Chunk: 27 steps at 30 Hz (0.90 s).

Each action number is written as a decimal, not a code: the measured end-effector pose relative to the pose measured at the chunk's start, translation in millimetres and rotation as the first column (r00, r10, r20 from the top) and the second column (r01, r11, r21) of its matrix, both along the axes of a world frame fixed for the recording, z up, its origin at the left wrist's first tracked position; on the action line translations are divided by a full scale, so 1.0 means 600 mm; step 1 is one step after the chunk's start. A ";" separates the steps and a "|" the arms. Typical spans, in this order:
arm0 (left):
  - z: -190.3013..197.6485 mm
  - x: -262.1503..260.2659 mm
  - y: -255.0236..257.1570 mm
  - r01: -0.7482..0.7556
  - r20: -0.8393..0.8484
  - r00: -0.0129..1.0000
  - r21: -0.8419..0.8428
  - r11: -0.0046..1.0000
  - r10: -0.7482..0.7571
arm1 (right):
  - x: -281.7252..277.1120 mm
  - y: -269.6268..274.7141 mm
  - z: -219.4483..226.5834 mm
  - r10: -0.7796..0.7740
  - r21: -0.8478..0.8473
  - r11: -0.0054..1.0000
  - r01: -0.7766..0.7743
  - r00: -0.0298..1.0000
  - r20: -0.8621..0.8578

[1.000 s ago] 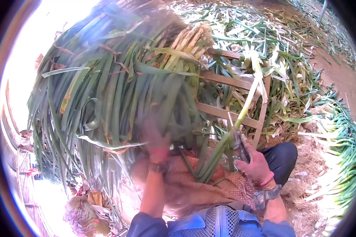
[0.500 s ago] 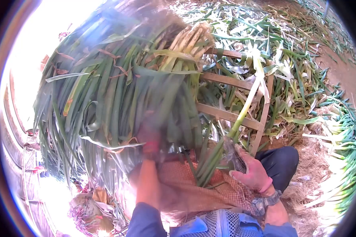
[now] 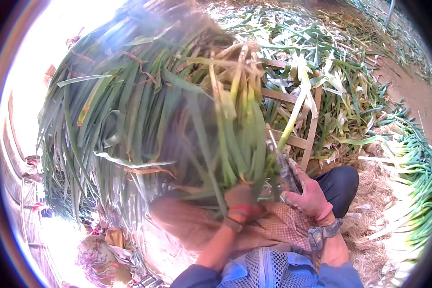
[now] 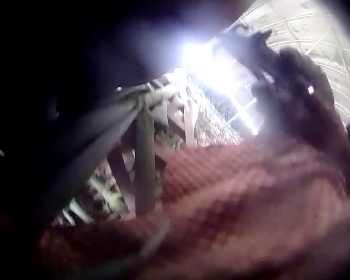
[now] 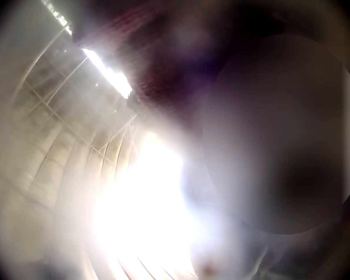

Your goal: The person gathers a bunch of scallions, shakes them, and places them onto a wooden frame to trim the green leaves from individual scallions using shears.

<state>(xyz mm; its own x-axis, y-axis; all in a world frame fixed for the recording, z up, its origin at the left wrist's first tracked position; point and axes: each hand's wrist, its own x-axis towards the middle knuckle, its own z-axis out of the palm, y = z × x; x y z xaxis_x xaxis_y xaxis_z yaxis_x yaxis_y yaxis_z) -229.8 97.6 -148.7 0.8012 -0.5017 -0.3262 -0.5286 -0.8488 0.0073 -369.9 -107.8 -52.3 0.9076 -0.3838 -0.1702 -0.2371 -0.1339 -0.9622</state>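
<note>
In the head view my left hand (image 3: 242, 201), partly blurred, grips the leaves of several long green onions (image 3: 237, 144). Their roots point up at the pile's right edge. My right hand (image 3: 312, 197), in a pinkish glove with dirty grey fingers (image 3: 288, 175), is over the right side of the lap. Its fingers point up and left, and the thumb stands apart from them. Close beyond the fingertips a single green onion (image 3: 293, 120) leans over a wooden frame (image 3: 312, 129). The left wrist view shows the right hand (image 4: 291, 81) as a dark shape above the checked cloth (image 4: 239, 186).
A tall pile of green onions (image 3: 120, 129) rises on the left, leaves hanging down. Stripped leaves (image 3: 345, 105) lie thick behind the frame. On the right a row of onions (image 3: 417, 192) lies, roots inward. Glare washes out much of the right wrist view.
My left hand has come right and towards me from the pile's front, drawing several green onions along. The right hand and the single leaning onion have barely moved.
</note>
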 end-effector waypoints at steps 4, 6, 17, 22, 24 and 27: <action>0.004 -0.063 0.017 0.037 -0.112 0.993 0.100 0.994 -0.025 | -0.005 -0.005 0.015 0.060 -0.018 0.998 -0.062 0.996 -0.068; 0.070 -0.042 0.029 0.100 -0.165 0.982 0.022 0.995 -0.096 | 0.006 -0.014 0.016 0.014 -0.220 0.975 -0.023 0.999 -0.046; 0.116 0.302 -0.051 -0.113 -0.196 0.981 -0.580 0.807 -0.004 | 0.082 0.020 0.037 0.205 -0.350 0.908 -0.230 0.973 -0.109; 0.042 0.348 -0.044 -0.455 -0.664 0.746 -0.561 0.692 -0.048 | 0.119 0.045 0.034 0.218 -0.385 0.873 -0.299 0.946 -0.240; 0.014 0.350 -0.034 -0.523 -0.703 0.706 -0.600 0.605 -0.086 | 0.132 0.053 0.027 0.279 -0.364 0.860 -0.357 0.927 -0.249; 0.044 0.344 -0.039 -0.488 -0.690 0.714 -0.614 0.621 -0.121 | 0.169 0.060 0.036 0.272 -0.406 0.803 -0.437 0.874 -0.403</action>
